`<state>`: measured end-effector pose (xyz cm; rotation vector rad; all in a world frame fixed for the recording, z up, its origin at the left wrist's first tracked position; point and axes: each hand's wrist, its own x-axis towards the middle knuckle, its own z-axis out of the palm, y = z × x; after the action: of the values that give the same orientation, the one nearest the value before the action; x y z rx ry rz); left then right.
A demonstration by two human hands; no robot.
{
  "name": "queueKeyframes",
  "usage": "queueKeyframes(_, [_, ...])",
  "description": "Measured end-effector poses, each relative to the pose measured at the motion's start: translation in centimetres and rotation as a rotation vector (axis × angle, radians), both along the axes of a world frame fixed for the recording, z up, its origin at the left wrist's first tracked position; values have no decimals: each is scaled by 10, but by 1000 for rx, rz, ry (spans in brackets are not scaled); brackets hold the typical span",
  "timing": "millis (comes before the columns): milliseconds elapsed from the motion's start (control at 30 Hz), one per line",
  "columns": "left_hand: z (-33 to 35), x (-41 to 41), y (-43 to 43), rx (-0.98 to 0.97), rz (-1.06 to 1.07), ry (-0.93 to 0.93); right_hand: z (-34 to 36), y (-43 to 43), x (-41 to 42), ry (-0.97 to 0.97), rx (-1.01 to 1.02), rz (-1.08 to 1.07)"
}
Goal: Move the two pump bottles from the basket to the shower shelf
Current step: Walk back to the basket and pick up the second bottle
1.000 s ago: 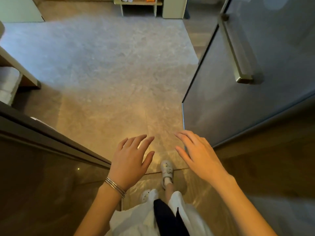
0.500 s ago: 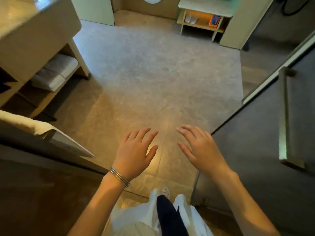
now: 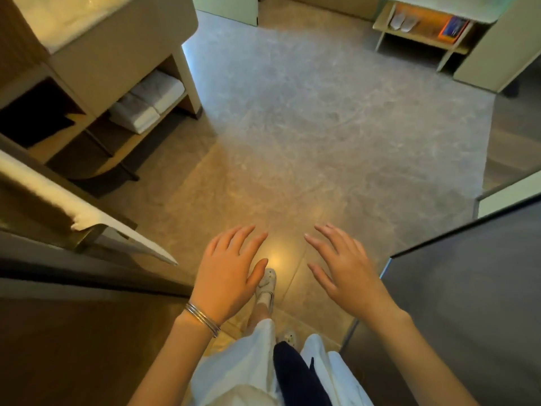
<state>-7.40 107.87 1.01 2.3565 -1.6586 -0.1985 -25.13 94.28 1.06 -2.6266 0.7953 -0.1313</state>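
Note:
My left hand (image 3: pixel 229 271) hangs palm down over the tiled floor, fingers spread, holding nothing; thin bangles circle its wrist. My right hand (image 3: pixel 347 268) is beside it, also flat, fingers apart and empty. Neither pump bottle, nor the basket, nor the shower shelf appears anywhere in this view.
A vanity unit (image 3: pixel 123 54) with folded white towels (image 3: pixel 147 101) on its lower shelf stands at the left. A dark glass door (image 3: pixel 468 288) is at the right, a dark partition (image 3: pixel 73 276) at the lower left. A low shelf (image 3: pixel 421 27) with slippers stands far back. My feet are below.
The view has swung left and lifted, bringing the vanity and towels into sight and pushing the glass door to the right edge. Both hands stay open and empty, side by side.

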Motion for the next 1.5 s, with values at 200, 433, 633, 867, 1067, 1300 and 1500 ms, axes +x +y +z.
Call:
queueKeyframes(200, [-6,25,-46,-2,-10,16,4,-45,33,-18,-27,17])
queueKeyframes(433, [6,95,-104,-62,54,-25,19,-107,111,-2,-78,102])
queueKeyframes(633, [22,160,-129,-123,145,-34,39,-144,193,-63,-112,191])
queueKeyframes(867, [23,206,-140,-134,299,-42,39,-181,265,-84,-130,327])
queueKeyframes(1067, [10,225,-148,-92,448,9,25,-208,320,-36,-119,498])
queueKeyframes(1300, [5,254,-196,-76,662,48,24,-262,385,-14,-135,743])
queueKeyframes(1500, [15,289,-242,-131,810,15,42,-316,453,-79,-142,875])
